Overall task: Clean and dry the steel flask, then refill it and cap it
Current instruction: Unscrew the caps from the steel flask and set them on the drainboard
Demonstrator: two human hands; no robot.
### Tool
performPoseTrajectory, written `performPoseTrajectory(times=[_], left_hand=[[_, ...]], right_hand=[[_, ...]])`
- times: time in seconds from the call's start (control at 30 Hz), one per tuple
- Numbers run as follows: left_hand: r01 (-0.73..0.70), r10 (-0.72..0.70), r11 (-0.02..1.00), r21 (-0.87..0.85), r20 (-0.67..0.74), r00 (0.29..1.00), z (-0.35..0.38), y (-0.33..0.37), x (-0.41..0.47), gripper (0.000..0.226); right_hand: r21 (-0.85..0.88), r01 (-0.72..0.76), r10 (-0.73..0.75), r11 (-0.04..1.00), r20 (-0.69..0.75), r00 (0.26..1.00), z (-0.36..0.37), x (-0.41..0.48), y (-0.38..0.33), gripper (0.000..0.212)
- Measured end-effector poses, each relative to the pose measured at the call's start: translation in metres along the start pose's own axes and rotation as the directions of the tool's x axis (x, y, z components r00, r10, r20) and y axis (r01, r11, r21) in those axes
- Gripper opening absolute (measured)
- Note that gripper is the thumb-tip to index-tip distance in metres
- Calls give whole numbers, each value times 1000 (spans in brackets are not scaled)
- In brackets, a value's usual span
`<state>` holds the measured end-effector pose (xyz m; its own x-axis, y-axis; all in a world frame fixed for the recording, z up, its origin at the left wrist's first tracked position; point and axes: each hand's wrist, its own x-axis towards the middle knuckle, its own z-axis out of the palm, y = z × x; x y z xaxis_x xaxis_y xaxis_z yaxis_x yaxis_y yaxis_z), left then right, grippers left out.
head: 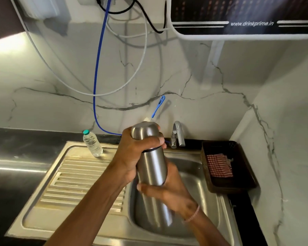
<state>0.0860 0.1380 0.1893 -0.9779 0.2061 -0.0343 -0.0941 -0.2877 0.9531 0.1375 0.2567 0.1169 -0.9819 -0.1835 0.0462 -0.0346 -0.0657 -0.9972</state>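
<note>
Curling round the cap (144,134), fingers (157,140) of the left hand (132,153) grip the flask (152,168) top; the right hand (171,192) wraps its lower body. Flask is held nearly upright above the sink (191,176). Bottle (92,144) stands on drainboard (75,176); cloth (219,165) lies in tray (212,182) at right.

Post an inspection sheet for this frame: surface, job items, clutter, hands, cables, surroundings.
Surface: steel sink with ribbed drainboard, set in a dark counter.
Job's things: steel flask held over the basin, slightly tilted, cap on; blue brush against the wall behind; checked cloth in brown basket.
Clutter: plastic bottle stands at the drainboard's back edge.
Hands: left hand grips the cap; right hand grips the flask's lower body.
Cables: blue tube, white tubes, black cable on the wall.
Surroundings: tap, water purifier, marble wall.
</note>
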Motion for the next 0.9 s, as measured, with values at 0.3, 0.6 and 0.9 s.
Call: performPoseTrajectory(times=[0.3, 0.6, 0.9], left_hand=[[-19, 41, 990, 137, -164, 986, -21, -27, -6, 46], [0, 48, 981, -192, 249, 967, -44, -8, 11, 67], [-180, 128, 831, 526, 135, 983, -65, -5, 14, 56]], right_hand=[[-320, -102, -14, 942, -340, 940, 11, 17, 23, 70], [279, -175, 107, 944, 240, 965, 5, 19, 17, 60], [-406, -85, -25, 910, -259, 965, 9, 29, 30, 70]])
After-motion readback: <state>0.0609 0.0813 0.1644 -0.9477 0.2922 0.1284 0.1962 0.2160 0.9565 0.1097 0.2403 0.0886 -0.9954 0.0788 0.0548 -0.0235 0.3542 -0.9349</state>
